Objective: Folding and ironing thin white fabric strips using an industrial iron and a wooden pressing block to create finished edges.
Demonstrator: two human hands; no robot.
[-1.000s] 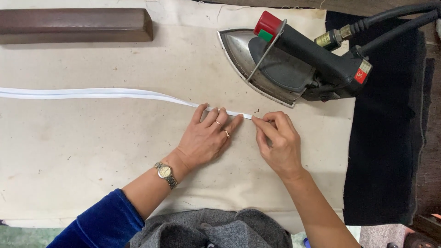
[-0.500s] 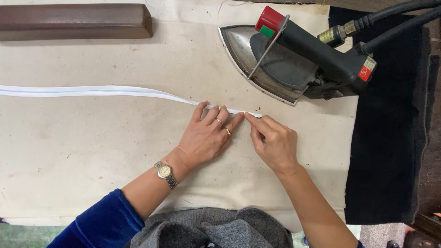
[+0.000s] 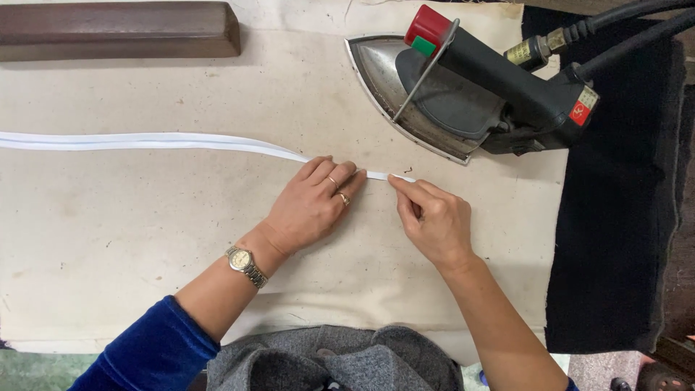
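- Head view, centre of frame: the left hand (image 3: pixel 313 204) lies palm-down with its fingers spread flat across the white fabric strip (image 3: pixel 166 142). It is not gripping; judged from the flat pose, it pins the strip to the surface so it cannot slide.
- Head view, right of centre: the right hand (image 3: pixel 434 221) pinches the near end of the strip between thumb and forefinger. The hold looks suited to folding or tensioning the tip against the pinned section.
- Head view, left half: the strip runs from the left edge of the frame, lying flat, to the two hands at centre. Its end sits between them.
- Head view, upper right: the steam iron (image 3: pixel 470 94) rests soleplate-down just above the hands, apart from the strip, within close reach.
- Head view, upper left: a dark wooden block (image 3: pixel 119 29) lies well clear of the strip.
- Head view, background: the beige padded cover (image 3: pixel 145 239) bears everything; a black cloth (image 3: pixel 615 239) overlaps its right side.
- Head view, bottom: a grey garment (image 3: pixel 333 362) lies at the near edge.
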